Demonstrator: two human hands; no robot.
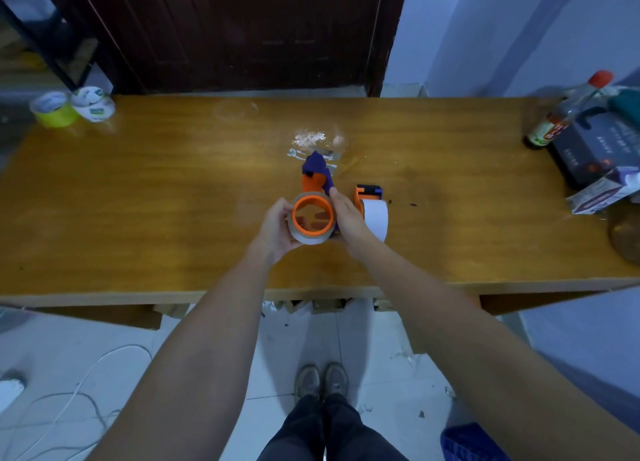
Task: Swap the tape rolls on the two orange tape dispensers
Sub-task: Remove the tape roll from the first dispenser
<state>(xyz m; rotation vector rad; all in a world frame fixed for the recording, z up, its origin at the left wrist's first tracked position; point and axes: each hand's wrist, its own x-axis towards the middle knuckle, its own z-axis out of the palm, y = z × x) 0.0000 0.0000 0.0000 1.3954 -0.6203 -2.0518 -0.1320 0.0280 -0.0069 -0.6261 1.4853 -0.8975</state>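
— What's nearest you?

— My shoes (322, 381) on the tiled floor (194, 374), a white cable (79, 388) looping off to my left. Then the table (138, 218) edge, with both my forearms reaching over it.

— And your hands?

— My left hand (277, 228) curls round the outer side of a brownish roll (304, 237), fingers wrapped under it. The roll sits on the orange hub of a dispenser (313, 197). My right hand (348, 218) grips that dispenser from the other side, thumb lying along its purple part. Both hands hold it just above the table.

— The other one?

— The second dispenser (369, 193) stands on the table just right of my right hand, touching or nearly so; I can't tell which. It carries a white roll (375, 218).

— Farther out?

— Just beyond my hands, crumpled clear tape scraps (310, 138). Far to my left, at the back corner, a yellow roll (53, 108) and a white printed roll (93, 103), side by side. Far to my right, a bottle (568, 110) with a red cap, a dark box (595, 148) and a small carton (604, 192). Behind the table, a dark wooden door (242, 30).
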